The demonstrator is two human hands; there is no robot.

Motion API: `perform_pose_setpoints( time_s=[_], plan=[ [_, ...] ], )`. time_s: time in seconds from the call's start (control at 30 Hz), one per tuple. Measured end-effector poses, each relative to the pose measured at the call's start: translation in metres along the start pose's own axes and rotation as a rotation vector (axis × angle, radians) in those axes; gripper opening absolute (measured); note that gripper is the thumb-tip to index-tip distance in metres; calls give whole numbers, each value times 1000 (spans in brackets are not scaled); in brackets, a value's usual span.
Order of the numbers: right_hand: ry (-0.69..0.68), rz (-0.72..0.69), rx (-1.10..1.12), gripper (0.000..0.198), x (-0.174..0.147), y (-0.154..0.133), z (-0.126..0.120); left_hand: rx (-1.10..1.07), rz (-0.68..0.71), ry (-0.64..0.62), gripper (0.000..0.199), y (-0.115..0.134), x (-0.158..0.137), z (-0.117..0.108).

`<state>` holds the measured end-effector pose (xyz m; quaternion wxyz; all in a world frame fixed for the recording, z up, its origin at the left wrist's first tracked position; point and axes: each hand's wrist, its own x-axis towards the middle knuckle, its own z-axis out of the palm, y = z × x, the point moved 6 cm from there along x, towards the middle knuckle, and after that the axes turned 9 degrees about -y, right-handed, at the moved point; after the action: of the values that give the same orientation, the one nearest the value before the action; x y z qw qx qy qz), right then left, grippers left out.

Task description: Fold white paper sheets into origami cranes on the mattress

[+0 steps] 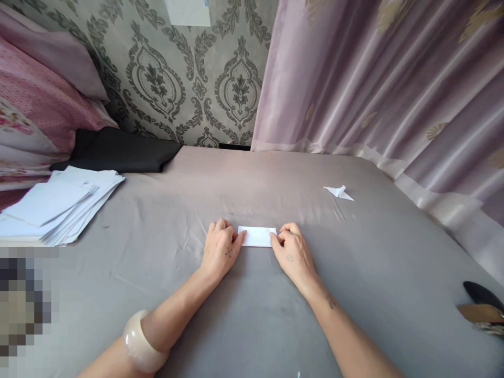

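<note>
A small folded strip of white paper (258,237) lies across the middle of the grey cloth surface, its long side running left to right. My left hand (223,245) pinches its left end, the thumb on top and the other fingers curled. At the opposite end my right hand (292,252) grips the paper the same way. Farther back on the right rests a white folded-paper bird (339,192), apart from both hands.
On the left sits a pile of white paper sheets (59,207), with a black cloth (126,149) behind it. Purple curtains (354,79) hang along the right and back. A dark object with a brown part (482,313) is at the right edge. Bottom left is pixelated.
</note>
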<state>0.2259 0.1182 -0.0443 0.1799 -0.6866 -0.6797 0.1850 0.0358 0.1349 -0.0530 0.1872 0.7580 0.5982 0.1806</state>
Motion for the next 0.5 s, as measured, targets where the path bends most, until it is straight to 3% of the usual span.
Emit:
perform_pose_setpoints(
  time_s=[0.5],
  plan=[
    [44,-24,-35,31,0,0,1,-16,-14,-6,36,-3,1,2]
  ],
)
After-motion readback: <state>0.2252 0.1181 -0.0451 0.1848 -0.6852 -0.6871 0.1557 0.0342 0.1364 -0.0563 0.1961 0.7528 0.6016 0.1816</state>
